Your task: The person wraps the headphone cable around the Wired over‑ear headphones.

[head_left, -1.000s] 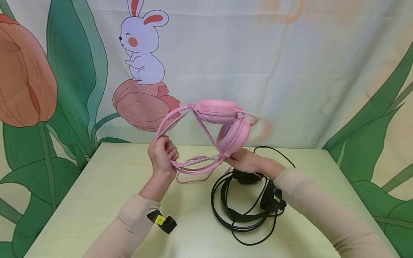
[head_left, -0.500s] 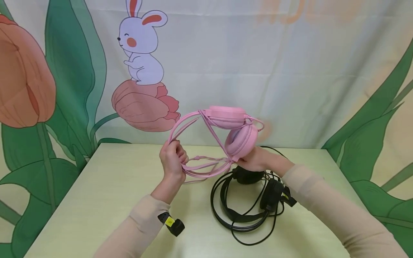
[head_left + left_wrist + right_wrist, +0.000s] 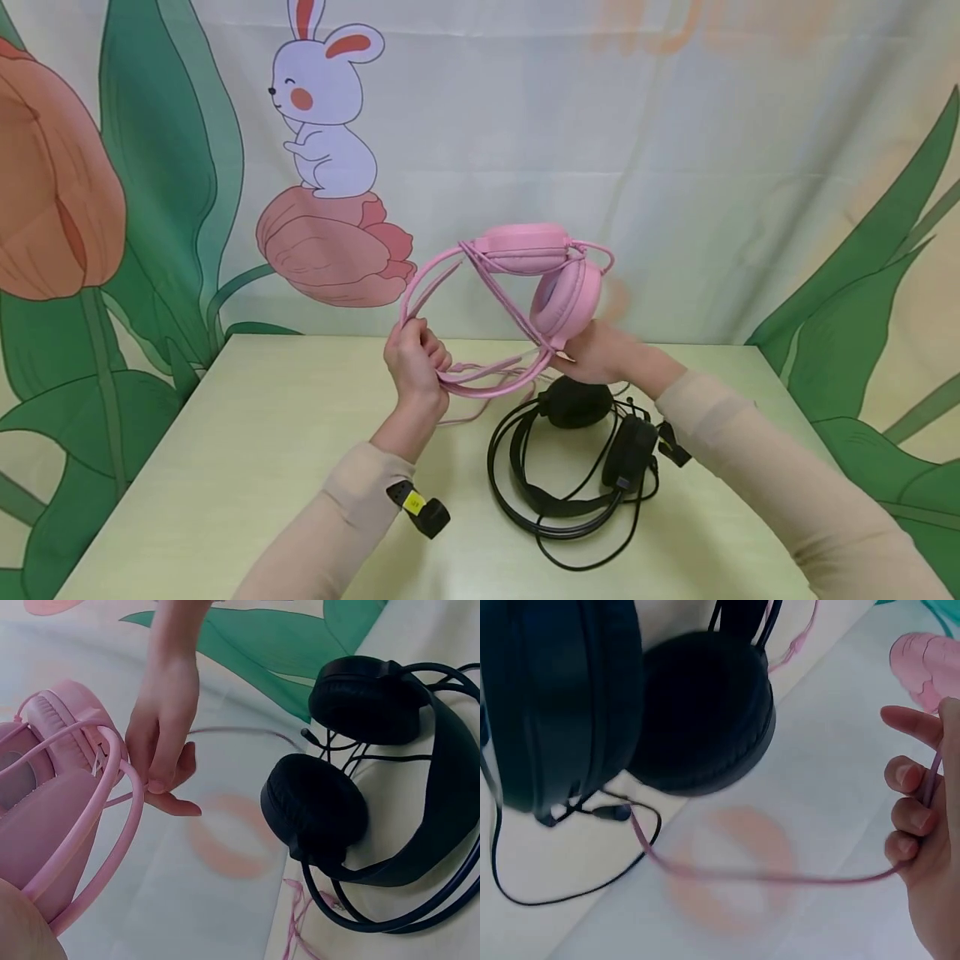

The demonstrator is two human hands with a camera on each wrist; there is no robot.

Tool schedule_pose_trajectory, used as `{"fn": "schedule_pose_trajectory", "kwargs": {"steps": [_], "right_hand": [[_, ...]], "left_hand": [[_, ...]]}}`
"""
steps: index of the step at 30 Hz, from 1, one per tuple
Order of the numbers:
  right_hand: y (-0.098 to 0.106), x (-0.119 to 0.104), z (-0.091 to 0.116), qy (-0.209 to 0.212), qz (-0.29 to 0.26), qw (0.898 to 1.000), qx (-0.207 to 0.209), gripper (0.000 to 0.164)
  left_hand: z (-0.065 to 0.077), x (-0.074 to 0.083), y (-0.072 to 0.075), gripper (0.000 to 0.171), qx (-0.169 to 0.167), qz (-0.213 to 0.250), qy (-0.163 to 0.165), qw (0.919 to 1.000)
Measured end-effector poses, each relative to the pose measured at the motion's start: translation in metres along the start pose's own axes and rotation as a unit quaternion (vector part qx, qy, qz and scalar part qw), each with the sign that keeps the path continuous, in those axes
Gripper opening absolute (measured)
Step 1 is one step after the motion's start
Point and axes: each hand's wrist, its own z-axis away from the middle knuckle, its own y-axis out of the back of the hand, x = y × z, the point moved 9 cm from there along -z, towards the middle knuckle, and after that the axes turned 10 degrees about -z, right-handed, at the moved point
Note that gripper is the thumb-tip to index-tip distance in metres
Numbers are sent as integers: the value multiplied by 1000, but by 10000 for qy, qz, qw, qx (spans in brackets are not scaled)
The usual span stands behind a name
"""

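A pair of pink headphones (image 3: 523,248) is held up over the back of the table, with its ear cups toward the upper right. My left hand (image 3: 417,365) grips the headband, fingers curled round it. Close by the lower ear cup is my right hand (image 3: 598,353). In the right wrist view, this right hand (image 3: 934,810) has its fingers curled over a pink cable (image 3: 780,879), which runs off toward the black headphones. Thin pink cord also crosses the open loop of the headband.
Black headphones (image 3: 576,404) lie on the pale table (image 3: 247,467) under my right hand, their thin black cable looped around them. Some pink cable (image 3: 465,418) trails behind my left hand. A printed curtain (image 3: 675,167) with a rabbit and tulips hangs behind the table.
Both hands have shifted right with the pink headphones, which dipped a little and then rose. The black headphones stay where they were.
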Motion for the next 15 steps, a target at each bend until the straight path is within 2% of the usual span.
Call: {"fn": "schedule_pose_trajectory", "kwargs": {"steps": [4,8,15], "right_hand": [[9,7,0,-60,212,9997,145,21],[12,9,0,-97,410,9990,113,19],[15,-7,-4,144,646,9972,357,18]], "left_hand": [[-1,-3,-1,23,22,7,45,10000],[-2,-1,0,23,48,42,-40,10000],[-9,9,2,28,158,127,-160,9997]]}}
